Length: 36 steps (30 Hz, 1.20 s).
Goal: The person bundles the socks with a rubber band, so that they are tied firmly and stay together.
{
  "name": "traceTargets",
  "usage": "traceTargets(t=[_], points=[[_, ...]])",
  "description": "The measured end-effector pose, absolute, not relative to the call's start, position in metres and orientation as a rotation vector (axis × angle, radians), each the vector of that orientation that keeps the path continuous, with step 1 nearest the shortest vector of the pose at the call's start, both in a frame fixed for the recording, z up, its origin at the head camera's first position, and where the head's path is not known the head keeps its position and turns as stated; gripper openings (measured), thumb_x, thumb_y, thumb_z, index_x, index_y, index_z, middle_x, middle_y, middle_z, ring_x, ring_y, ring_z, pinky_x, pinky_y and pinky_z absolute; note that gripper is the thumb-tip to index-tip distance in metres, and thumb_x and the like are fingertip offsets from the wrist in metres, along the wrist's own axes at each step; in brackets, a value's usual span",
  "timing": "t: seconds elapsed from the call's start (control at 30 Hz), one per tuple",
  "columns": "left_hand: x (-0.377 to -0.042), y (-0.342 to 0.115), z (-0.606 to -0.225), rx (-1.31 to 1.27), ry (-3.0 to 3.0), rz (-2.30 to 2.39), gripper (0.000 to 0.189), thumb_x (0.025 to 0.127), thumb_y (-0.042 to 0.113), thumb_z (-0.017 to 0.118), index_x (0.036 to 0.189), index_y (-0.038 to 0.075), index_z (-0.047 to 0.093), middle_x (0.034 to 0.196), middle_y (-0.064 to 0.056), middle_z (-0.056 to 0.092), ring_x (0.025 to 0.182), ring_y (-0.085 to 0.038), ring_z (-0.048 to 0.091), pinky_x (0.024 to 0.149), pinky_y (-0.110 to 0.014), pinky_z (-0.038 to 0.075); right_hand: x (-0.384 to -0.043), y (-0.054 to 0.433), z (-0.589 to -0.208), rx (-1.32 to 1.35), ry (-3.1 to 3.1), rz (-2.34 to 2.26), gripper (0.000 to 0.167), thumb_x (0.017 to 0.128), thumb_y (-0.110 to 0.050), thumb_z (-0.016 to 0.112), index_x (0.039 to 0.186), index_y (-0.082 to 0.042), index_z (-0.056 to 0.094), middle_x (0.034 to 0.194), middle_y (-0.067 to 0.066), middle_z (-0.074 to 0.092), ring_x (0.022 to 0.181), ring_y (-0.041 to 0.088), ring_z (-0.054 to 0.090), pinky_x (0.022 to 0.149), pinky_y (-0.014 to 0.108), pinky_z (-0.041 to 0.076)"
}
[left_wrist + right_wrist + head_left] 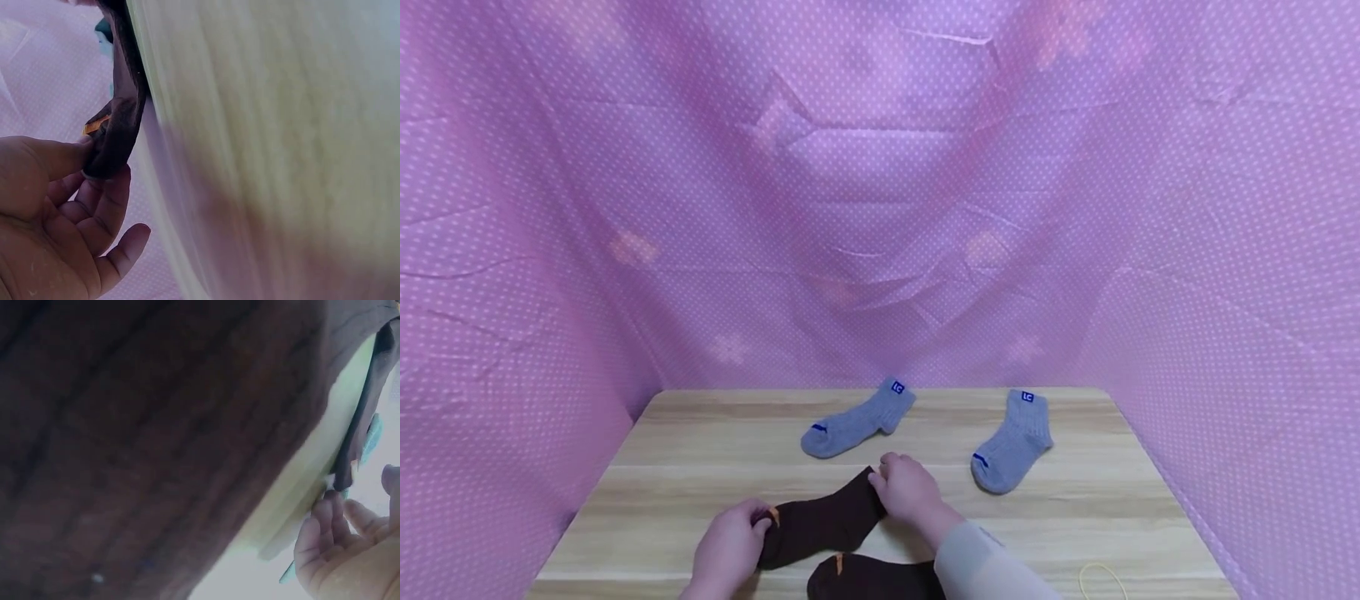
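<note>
A dark brown sock [820, 525] with an orange mark at its toe lies slantwise on the table, toe to the left and cuff to the upper right. My left hand [730, 546] pinches the toe between thumb and fingers; the left wrist view shows the toe [119, 140] lifted a little. At the cuff, my right hand [912, 493] holds the edge with thumb and fingertips. Below it lies a second dark brown sock [880, 578], partly hidden by my right sleeve and cut off by the frame. Dark brown ribbed fabric [156, 437] fills much of the right wrist view.
Two grey socks with blue marks lie farther back: one grey sock [857, 423] behind the hands, the other grey sock [1013, 446] to the right. A thin yellow loop [1101, 568] is near the front right. Pink dotted cloth [880, 208] hangs around the wooden table [647, 475].
</note>
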<state>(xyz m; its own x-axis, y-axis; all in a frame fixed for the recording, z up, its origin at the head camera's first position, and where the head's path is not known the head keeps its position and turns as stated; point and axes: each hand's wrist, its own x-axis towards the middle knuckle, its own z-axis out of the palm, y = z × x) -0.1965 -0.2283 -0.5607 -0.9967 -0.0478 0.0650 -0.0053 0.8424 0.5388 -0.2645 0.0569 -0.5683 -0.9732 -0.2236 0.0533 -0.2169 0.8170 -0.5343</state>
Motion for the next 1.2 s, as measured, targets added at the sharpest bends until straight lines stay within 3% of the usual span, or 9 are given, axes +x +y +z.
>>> traceTargets(t=[0.2,0.37,0.5,0.8,1.2], points=[[-0.193,-0.229,-0.564,0.041,-2.938,-0.887,0.010,0.093,0.008,0.075,0.100,0.015,0.077,0.102,-0.007,0.076,0.100,-0.035,0.072,0.085,-0.058,0.056,-0.270,0.045,-0.568,-0.409,2.978,-0.888,0.042,0.104,-0.017,0.064,0.141,0.002,0.059,0.121,0.023,0.066,0.116,0.044,0.063,0.101,0.056,0.052],[-0.189,-0.227,-0.567,0.044,-2.944,-0.888,0.012,0.091,0.008,0.078,0.102,0.013,0.077,0.103,-0.009,0.077,0.100,-0.037,0.073,0.084,-0.057,0.056,-0.269,0.038,-0.569,-0.469,3.009,-0.707,0.021,0.096,-0.004,0.060,0.115,-0.006,0.070,0.101,0.015,0.061,0.098,0.035,0.060,0.083,0.050,0.055],[-0.189,-0.224,-0.568,0.080,-2.954,-0.875,0.013,0.090,0.009,0.079,0.102,0.011,0.078,0.101,-0.009,0.077,0.099,-0.038,0.073,0.082,-0.056,0.056,-0.267,0.035,-0.571,-0.433,3.044,-0.600,0.016,0.090,-0.002,0.060,0.100,-0.011,0.070,0.096,0.011,0.054,0.093,0.030,0.055,0.074,0.046,0.054],[-0.188,-0.224,-0.570,0.109,-2.973,-0.864,0.013,0.088,0.006,0.080,0.099,0.012,0.078,0.095,-0.006,0.076,0.095,-0.034,0.073,0.082,-0.054,0.057,-0.265,0.040,-0.579,-0.410,3.088,-0.632,0.009,0.090,-0.005,0.070,0.096,-0.011,0.067,0.095,0.009,0.055,0.093,0.030,0.056,0.072,0.046,0.054],[-0.188,-0.221,-0.561,0.103,-2.968,-0.876,0.015,0.089,0.009,0.080,0.104,0.008,0.078,0.097,-0.008,0.077,0.096,-0.036,0.073,0.081,-0.054,0.056,-0.261,0.059,-0.569,-0.411,3.024,-0.997,0.016,0.086,-0.003,0.074,0.092,-0.012,0.061,0.088,0.001,0.064,0.084,0.025,0.065,0.075,0.044,0.054]])
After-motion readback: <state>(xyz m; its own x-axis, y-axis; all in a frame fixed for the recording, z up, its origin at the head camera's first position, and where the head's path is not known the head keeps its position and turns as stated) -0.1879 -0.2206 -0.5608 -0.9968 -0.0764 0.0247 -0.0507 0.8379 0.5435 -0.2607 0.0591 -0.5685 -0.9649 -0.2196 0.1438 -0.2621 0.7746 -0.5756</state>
